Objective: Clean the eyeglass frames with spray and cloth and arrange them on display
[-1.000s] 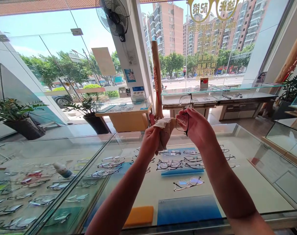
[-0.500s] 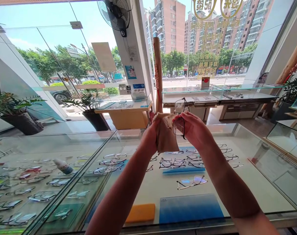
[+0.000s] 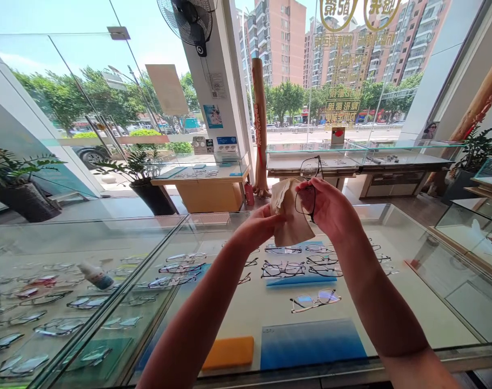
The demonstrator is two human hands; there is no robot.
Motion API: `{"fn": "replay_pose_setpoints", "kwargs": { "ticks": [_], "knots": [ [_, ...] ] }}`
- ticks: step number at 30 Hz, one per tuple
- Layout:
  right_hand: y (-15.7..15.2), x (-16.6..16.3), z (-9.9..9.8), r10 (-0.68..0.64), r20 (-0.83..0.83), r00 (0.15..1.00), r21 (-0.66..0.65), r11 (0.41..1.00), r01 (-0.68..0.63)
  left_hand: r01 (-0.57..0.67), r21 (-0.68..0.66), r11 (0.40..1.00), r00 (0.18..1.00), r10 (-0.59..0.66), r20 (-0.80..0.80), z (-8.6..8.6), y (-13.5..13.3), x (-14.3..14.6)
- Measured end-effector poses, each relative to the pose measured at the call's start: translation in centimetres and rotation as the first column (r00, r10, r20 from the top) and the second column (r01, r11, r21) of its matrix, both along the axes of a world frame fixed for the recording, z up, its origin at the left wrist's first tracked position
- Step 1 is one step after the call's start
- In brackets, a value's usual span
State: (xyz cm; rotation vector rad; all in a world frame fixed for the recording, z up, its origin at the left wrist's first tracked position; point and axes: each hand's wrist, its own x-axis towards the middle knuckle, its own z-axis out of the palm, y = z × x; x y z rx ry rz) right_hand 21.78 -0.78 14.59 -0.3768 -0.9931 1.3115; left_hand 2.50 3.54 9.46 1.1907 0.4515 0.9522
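Above the glass display case [image 3: 376, 324], my left hand [image 3: 259, 226] is closed on a beige cloth [image 3: 292, 229], which hangs down from the fingers. My right hand [image 3: 331, 208] grips a pair of dark-rimmed eyeglasses [image 3: 313, 217], its fingers pinching the frame near the middle. One lens stands above the fingertips and the other below. The cloth lies close beside the lower lens; whether they touch I cannot tell. Under my hands, several eyeglasses [image 3: 283, 268] rest in rows inside the case. A thin-framed pair [image 3: 316, 301] lies nearer to me.
An orange case [image 3: 228, 352] and a blue sheet [image 3: 311, 343] lie near the front edge. A white bottle [image 3: 95, 276] is at the left among more eyeglasses. Further off stand a wooden counter [image 3: 207, 195], a wooden post [image 3: 259, 119] and a potted plant [image 3: 153, 197].
Both hands have shifted slightly right with the cloth and eyeglasses. The cloth has turned and spread, and the eyeglasses are tilted more. The view has shifted a little.
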Motion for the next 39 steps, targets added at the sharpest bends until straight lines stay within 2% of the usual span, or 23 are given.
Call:
{"fn": "replay_pose_setpoints", "kwargs": {
  "ticks": [2,4,6,10,13,15,20,24,29,31,35,39],
  "knots": [
    [0.1,0.2,0.1,-0.015,-0.007,1.000,-0.012,1.000,0.015,-0.087,-0.090,0.992,0.995,0.091,0.043,-0.2,0.5,0.2],
    [0.2,0.4,0.1,-0.030,-0.004,1.000,-0.019,0.999,0.030,-0.118,-0.164,0.979,0.986,0.136,0.101,-0.3,1.1,0.2],
    [0.4,0.5,0.0,-0.039,-0.010,0.999,-0.022,0.999,0.039,-0.055,-0.210,0.976,0.987,0.085,0.137,-0.3,1.4,-0.2],
    [1.0,0.6,-0.3,-0.045,-0.056,0.997,-0.022,0.999,0.044,0.154,-0.218,0.964,0.985,-0.131,0.116,-0.4,1.5,-1.5],
    [1.3,0.7,-0.5,-0.062,-0.063,0.996,-0.024,0.998,0.060,0.200,-0.181,0.963,0.980,-0.198,0.028,-0.3,1.2,-2.2],
    [1.5,0.8,-0.5,-0.068,-0.056,0.996,-0.030,0.997,0.067,0.194,-0.165,0.967,0.981,-0.188,0.046,0.0,0.9,-2.4],
    [1.8,0.7,-0.7,-0.100,-0.048,0.994,-0.046,0.994,0.098,0.053,-0.065,0.997,0.948,-0.030,0.316,1.4,-0.3,-1.8],
    [1.9,0.4,-0.9,-0.107,-0.089,0.990,-0.054,0.993,0.103,-0.060,-0.021,0.998,0.925,0.064,0.375,2.0,-1.0,-0.7],
    [1.9,0.2,-1.3,-0.113,-0.012,0.993,-0.043,0.993,0.113,-0.296,-0.123,0.947,0.881,0.320,0.347,2.1,-0.6,-0.5],
    [1.8,0.3,-1.3,-0.140,0.050,0.989,-0.067,0.987,0.143,-0.354,-0.149,0.923,0.871,0.383,0.308,2.1,-0.5,-0.8],
    [1.3,0.1,-1.2,-0.155,0.171,0.973,-0.055,0.985,0.166,-0.405,-0.080,0.911,0.890,0.413,0.192,2.2,-1.0,-1.2],
    [0.6,-0.7,-1.2,-0.045,0.243,0.969,-0.008,0.999,0.048,-0.377,-0.046,0.925,0.920,0.379,0.095,2.6,-2.1,-1.0]
  ]
}}
